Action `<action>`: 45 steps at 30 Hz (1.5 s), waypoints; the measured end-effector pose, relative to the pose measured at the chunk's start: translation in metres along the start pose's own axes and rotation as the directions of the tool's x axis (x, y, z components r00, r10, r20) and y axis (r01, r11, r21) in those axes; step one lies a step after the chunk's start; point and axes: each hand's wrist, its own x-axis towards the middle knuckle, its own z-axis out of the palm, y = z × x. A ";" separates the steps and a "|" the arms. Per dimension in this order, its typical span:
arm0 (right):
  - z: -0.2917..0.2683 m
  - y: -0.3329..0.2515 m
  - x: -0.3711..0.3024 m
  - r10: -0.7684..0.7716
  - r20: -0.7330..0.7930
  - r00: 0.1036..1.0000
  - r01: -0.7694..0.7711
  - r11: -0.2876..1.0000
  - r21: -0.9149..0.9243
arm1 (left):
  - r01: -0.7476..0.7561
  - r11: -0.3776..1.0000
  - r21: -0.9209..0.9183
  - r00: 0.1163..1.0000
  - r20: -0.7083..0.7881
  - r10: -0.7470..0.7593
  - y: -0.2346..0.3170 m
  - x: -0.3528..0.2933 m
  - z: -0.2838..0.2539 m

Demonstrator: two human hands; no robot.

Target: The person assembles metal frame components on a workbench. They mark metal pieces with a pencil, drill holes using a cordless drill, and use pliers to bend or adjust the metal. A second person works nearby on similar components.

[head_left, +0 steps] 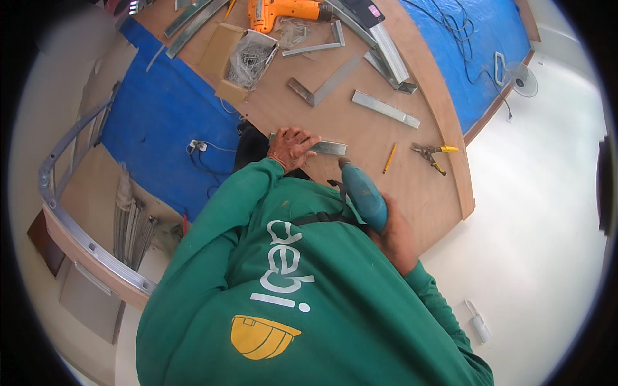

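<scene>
My left hand (295, 148) lies over a short galvanized metal strip (331, 148) at the near edge of the wooden tabletop, its fingers bent down onto the metal. One end of the strip sticks out to the right of the hand. In my right hand (396, 235) is a teal power drill (365, 196), held close to my body. The drill's dark nose points toward the strip's right end; I cannot tell whether they touch. Its handle is hidden by my hand. To the right lie a yellow pencil (390, 158) and yellow-handled snips (432, 154).
On the wooden tabletop (418, 206) are an L-shaped metal piece (315, 93), a flat metal piece (386, 109), an open box of screws (251, 61) and an orange drill (280, 13). Blue sheeting (161, 122) with cables lies left. A white fan (521, 80) stands far right.
</scene>
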 end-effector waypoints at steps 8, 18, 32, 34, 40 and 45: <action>-0.036 0.146 -0.052 0.340 -0.061 0.939 -0.155 0.573 0.805 | 0.070 0.996 -0.061 0.980 0.190 -0.058 0.008 0.011 -0.019; 0.117 0.393 -0.052 0.340 -0.249 0.907 0.399 -0.504 0.766 | 0.523 0.396 -0.755 0.825 0.332 -0.457 0.033 -0.021 -0.134; 0.223 0.389 0.007 0.414 -0.318 0.853 0.521 -0.647 0.557 | 0.454 0.651 -0.608 0.570 -0.363 -0.737 -0.021 -0.070 -0.221; 0.230 0.386 0.012 0.416 -0.316 0.853 0.522 -0.649 0.553 | 0.529 0.722 -0.445 0.550 -0.468 -0.691 -0.057 -0.066 -0.236; 0.228 0.365 0.017 0.510 -0.243 0.825 0.525 -0.532 0.665 | 0.615 0.768 -0.176 0.606 -0.518 -0.604 -0.190 -0.034 -0.252; 0.214 0.350 0.020 0.734 0.002 0.679 0.417 -0.389 0.822 | 0.576 0.813 -0.083 0.761 -0.306 -0.571 -0.286 0.022 -0.263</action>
